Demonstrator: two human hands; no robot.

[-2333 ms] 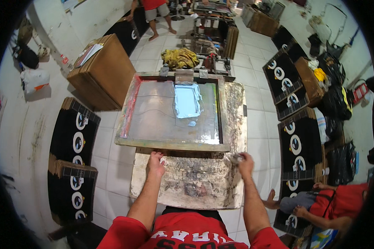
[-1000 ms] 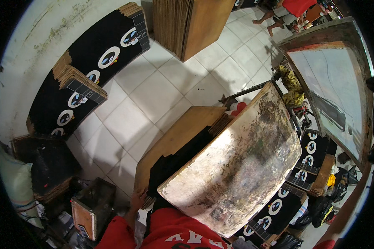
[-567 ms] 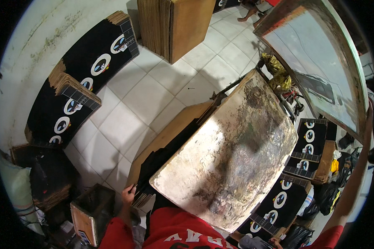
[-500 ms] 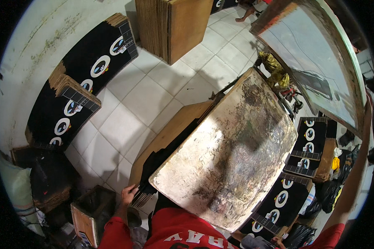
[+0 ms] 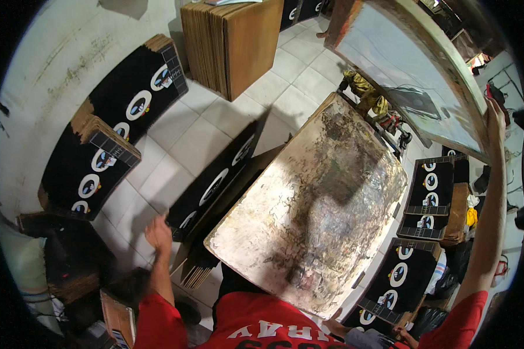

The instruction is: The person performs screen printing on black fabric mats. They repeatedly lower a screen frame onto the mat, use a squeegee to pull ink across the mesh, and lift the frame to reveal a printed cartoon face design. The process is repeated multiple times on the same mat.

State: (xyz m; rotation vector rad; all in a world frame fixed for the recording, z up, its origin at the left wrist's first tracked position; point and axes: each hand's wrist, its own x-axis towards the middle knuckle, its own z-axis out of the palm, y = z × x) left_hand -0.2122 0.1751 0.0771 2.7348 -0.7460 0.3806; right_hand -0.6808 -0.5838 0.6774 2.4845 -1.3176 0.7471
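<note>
We note the left hand [image 5: 158,232] clamped on one black panel [image 5: 212,187], its three white ovals newly visible left of one stained board [image 5: 314,203]; one raised screen-printing frame [image 5: 410,75]; right hand [image 5: 495,118] touching its edge, grip we cannot tell.

A head-worn fisheye looks down at the board [image 5: 314,209] and screen [image 5: 390,58] from near, its rim perhaps hiding detail.

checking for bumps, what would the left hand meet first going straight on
Likely the flat black board with white ring prints, whose near corner the left hand seems to hold; depth is unclear.
</note>
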